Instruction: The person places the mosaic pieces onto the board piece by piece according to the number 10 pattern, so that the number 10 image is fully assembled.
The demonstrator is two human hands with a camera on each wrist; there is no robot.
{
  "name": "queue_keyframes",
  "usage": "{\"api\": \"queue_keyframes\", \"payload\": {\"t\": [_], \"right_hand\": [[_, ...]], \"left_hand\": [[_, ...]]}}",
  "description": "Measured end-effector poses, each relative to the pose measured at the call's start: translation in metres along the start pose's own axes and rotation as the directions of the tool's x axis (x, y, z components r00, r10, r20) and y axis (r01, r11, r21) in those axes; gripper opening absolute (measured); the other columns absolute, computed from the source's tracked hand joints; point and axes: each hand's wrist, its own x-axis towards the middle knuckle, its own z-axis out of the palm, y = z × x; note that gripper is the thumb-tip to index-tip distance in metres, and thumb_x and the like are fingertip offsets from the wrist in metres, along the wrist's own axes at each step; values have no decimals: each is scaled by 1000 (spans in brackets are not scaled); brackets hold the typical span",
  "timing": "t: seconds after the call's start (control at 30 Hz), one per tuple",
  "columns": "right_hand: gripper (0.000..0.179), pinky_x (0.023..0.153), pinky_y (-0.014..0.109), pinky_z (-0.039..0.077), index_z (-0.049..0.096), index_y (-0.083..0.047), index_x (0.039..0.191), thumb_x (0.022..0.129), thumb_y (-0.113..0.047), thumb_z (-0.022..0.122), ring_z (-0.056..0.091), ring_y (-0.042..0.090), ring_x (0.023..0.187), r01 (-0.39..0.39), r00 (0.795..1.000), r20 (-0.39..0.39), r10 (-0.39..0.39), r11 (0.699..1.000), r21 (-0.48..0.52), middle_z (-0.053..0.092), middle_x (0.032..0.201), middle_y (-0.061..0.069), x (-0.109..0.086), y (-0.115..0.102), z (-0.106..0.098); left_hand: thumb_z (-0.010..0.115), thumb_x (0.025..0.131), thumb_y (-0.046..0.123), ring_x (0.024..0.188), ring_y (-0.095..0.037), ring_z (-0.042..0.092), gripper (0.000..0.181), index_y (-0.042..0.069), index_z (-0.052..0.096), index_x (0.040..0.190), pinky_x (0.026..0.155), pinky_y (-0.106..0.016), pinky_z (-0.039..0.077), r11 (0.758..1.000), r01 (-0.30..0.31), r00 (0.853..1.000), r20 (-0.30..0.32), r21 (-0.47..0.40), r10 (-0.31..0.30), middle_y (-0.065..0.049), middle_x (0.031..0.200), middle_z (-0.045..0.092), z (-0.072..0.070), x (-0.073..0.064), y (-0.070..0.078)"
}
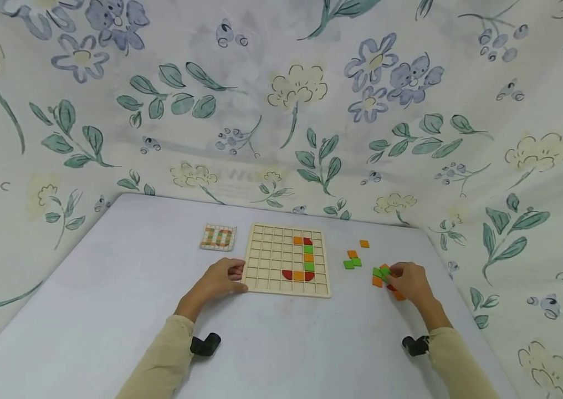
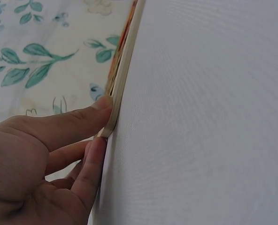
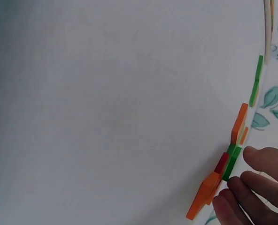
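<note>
At the near left corner of a pale wooden grid board (image 1: 266,260), my left hand (image 1: 219,278) pinches the rim. The left wrist view has its thumb over the frame and fingers along the side. Orange and green square tiles, with red rounded pieces (image 1: 287,275), form a hook shape in the board's right half. My right hand (image 1: 411,281) is over a small pile of tiles right of the board. Its thumb and fingers pinch a green tile (image 3: 231,164) by the edges. Orange tiles (image 3: 204,194) and a red piece (image 3: 221,162) lie beside it, partly hidden by the hand.
A small card (image 1: 218,238) printed with a coloured grid pattern lies left of the board. Several loose orange and green tiles (image 1: 348,265) sit between the board and the pile. Behind the white table (image 1: 286,343) hangs a floral cloth (image 1: 261,111).
</note>
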Motion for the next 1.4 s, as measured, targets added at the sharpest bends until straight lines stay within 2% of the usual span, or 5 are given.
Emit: {"api": "queue_keyframes", "payload": {"t": [0.67,0.83,0.97,1.23,1.4], "right_hand": [[25,78,43,59,70,7,104,82,-4,72,63,29,88,20,999,-37,-17,997,69,69,95,18,20,-10,12],[27,76,40,58,70,6,105,81,-5,74,63,27,88,58,998,-14,-57,993,106,69,95,15,28,-43,26],[27,77,37,58,72,5,104,79,-4,77,64,24,87,155,988,-23,-153,976,155,70,95,13,31,-79,45],[20,77,31,60,74,0,101,81,-3,76,66,22,87,356,931,-16,-364,900,252,70,97,8,33,-145,78],[21,75,25,58,74,-3,104,83,-8,76,62,16,85,395,905,75,-418,893,218,69,97,3,34,-169,97]], "left_hand": [[82,73,-4,103,-26,61,67,-12,51,131,89,-29,56,1000,-3,1000,-1,15,3,-13,108,59,-2,0,-1],[82,73,-4,103,-25,61,67,-12,51,131,89,-29,56,1000,0,1000,-1,15,0,-13,108,59,-3,0,-2],[82,73,-5,103,-26,61,67,-13,51,131,89,-28,56,1000,-3,1000,2,5,3,-13,108,59,-2,0,-4],[83,72,-4,103,-27,61,67,-13,51,131,89,-26,56,1000,-25,1000,0,18,25,-13,108,59,-1,3,-5],[83,72,-4,103,-26,61,67,-13,52,130,88,-26,56,1000,-21,1000,-4,17,22,-13,107,60,0,3,-5]]}}
